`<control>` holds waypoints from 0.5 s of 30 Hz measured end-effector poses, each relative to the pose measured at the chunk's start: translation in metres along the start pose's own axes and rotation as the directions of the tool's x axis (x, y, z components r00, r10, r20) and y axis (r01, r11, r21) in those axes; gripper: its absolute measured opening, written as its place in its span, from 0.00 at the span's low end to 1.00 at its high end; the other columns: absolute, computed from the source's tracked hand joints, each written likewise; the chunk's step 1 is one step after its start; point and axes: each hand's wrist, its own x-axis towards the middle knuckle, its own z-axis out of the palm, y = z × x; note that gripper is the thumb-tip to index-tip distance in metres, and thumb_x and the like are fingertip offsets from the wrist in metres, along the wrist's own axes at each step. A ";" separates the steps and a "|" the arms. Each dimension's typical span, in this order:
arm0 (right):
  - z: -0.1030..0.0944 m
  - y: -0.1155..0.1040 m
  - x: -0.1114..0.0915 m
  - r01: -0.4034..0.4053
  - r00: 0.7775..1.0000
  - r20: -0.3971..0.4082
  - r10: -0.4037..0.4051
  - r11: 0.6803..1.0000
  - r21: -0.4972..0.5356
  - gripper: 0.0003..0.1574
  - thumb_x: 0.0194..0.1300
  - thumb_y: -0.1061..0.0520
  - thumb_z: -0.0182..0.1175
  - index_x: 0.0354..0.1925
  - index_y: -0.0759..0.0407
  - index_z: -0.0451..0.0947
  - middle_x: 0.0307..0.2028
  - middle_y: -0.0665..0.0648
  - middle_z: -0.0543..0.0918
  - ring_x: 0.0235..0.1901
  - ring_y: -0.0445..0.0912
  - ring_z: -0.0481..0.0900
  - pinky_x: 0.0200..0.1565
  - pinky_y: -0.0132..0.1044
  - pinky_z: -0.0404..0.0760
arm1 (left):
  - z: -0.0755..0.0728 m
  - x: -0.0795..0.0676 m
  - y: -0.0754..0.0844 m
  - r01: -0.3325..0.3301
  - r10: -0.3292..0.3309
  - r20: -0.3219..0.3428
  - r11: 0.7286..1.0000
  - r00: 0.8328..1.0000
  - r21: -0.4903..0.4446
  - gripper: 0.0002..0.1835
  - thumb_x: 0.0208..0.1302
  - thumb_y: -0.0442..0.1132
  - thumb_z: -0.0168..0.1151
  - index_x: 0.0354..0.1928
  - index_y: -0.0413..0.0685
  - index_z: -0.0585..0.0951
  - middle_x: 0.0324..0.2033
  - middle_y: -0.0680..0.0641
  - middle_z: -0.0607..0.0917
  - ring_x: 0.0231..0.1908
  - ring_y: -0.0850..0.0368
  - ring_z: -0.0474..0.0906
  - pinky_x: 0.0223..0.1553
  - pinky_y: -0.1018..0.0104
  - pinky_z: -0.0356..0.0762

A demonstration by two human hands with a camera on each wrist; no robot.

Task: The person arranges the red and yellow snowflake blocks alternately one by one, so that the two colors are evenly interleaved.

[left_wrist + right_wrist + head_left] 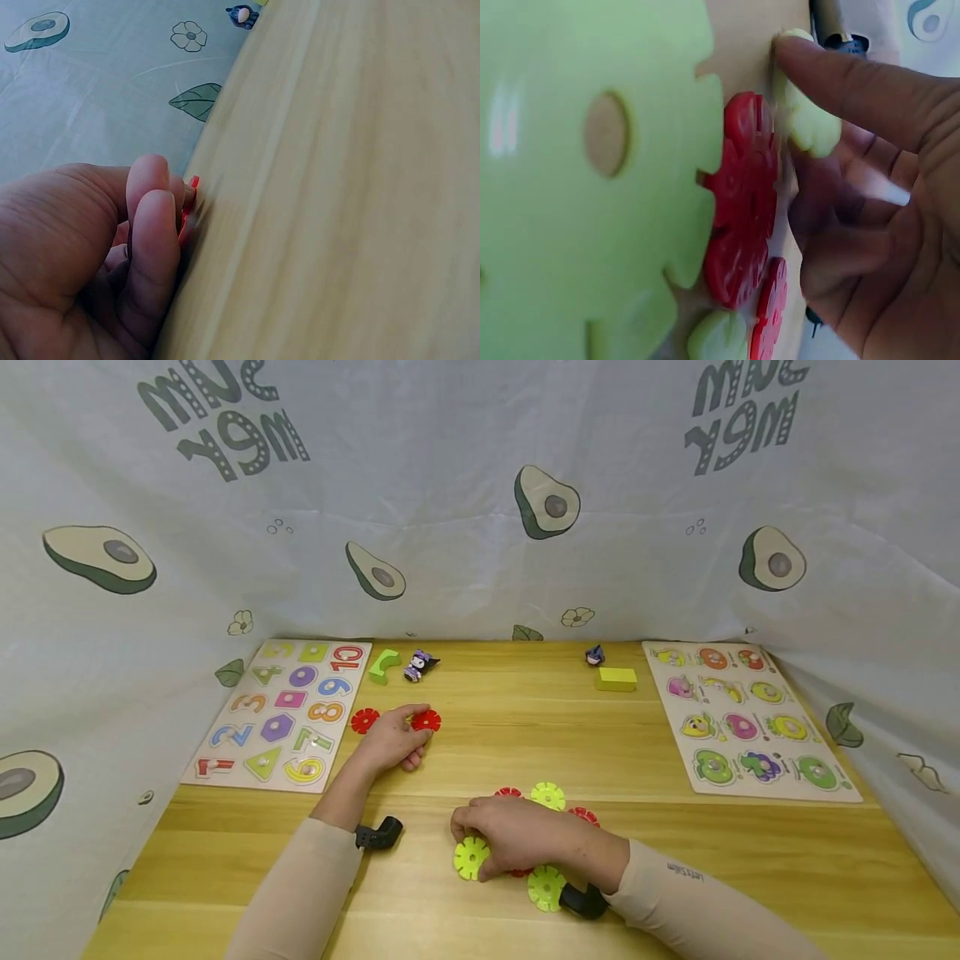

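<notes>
My left hand is at the left of the table, its thumb and index finger at the edges of a red notched disc, pinching it. In the left wrist view only a sliver of that red disc shows past the fingers. Another red disc lies on the other side of the hand. Nearer the front, my right hand pinches a yellow-green notched disc between thumb and fingers. Around and under it lie more discs: yellow-green ones and red ones, partly hidden by the hand.
A number puzzle board lies at the left, a fruit puzzle board at the right. Along the back stand a green arched block, a small purple-and-black figurine, a dark blue figurine and a yellow block. A patterned cloth hangs behind.
</notes>
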 end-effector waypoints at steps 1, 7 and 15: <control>-0.001 0.001 0.000 0.009 1.000 -0.001 -0.009 1.000 0.028 0.21 0.48 0.50 0.72 0.38 0.41 0.71 0.26 0.41 0.69 0.25 0.34 0.67 0.27 0.25 0.70 | 0.000 0.000 0.000 -0.005 0.005 0.001 1.000 1.000 0.004 0.27 0.62 0.37 0.60 0.63 0.51 0.67 0.16 0.42 0.78 0.12 0.55 0.74 0.17 0.59 0.79; -0.014 0.009 0.002 0.018 0.999 -0.043 -0.006 0.955 0.295 0.14 0.62 0.53 0.61 0.46 0.40 0.74 0.23 0.44 0.75 0.20 0.36 0.75 0.24 0.28 0.77 | 0.000 0.001 0.000 0.009 -0.009 0.006 1.000 1.000 0.008 0.28 0.61 0.38 0.61 0.63 0.53 0.68 0.17 0.42 0.78 0.12 0.54 0.75 0.18 0.59 0.80; -0.035 0.031 0.022 -0.114 0.941 -0.196 0.275 0.806 0.581 0.22 0.58 0.59 0.64 0.51 0.47 0.73 0.34 0.59 0.72 0.26 0.46 0.83 0.26 0.40 0.81 | 0.001 0.000 -0.001 0.032 -0.032 0.004 0.999 0.999 -0.002 0.27 0.61 0.39 0.61 0.63 0.55 0.68 0.17 0.41 0.78 0.13 0.54 0.75 0.19 0.60 0.80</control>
